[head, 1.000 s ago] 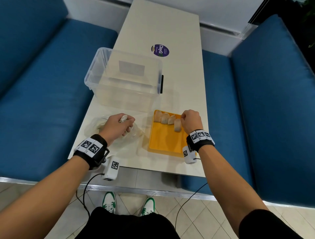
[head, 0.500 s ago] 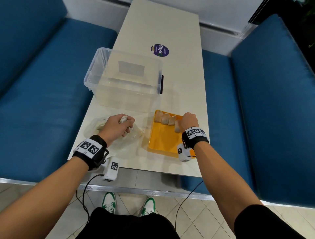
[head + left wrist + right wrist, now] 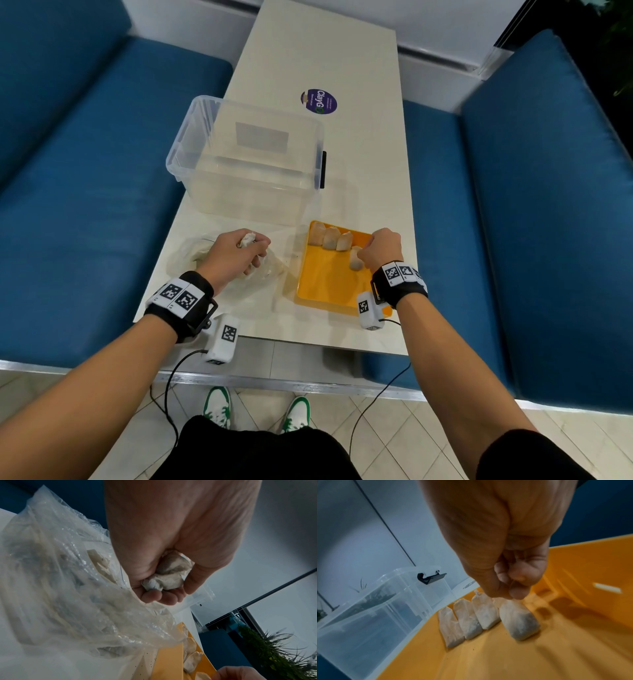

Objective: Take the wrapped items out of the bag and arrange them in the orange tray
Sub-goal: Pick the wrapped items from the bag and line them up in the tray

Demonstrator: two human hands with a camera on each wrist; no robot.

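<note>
An orange tray (image 3: 325,284) lies near the table's front edge, with three wrapped items (image 3: 329,237) side by side along its far end. My right hand (image 3: 380,247) hovers over the tray and pinches the top of a fourth wrapped item (image 3: 518,620), which rests beside the row (image 3: 467,619). Left of the tray lies a clear plastic bag (image 3: 267,270) with more items inside (image 3: 102,566). My left hand (image 3: 236,255) sits on the bag and grips another wrapped item (image 3: 169,573) in its curled fingers.
A clear plastic storage box (image 3: 250,161) with a black latch (image 3: 429,578) stands just behind the bag and tray. A round purple sticker (image 3: 319,101) is further back on the table. Blue benches (image 3: 85,192) flank the table on both sides.
My right hand has drawn back toward me along the tray, bringing the fourth wrapped item slightly nearer. The left hand has stayed put on the bag.
</note>
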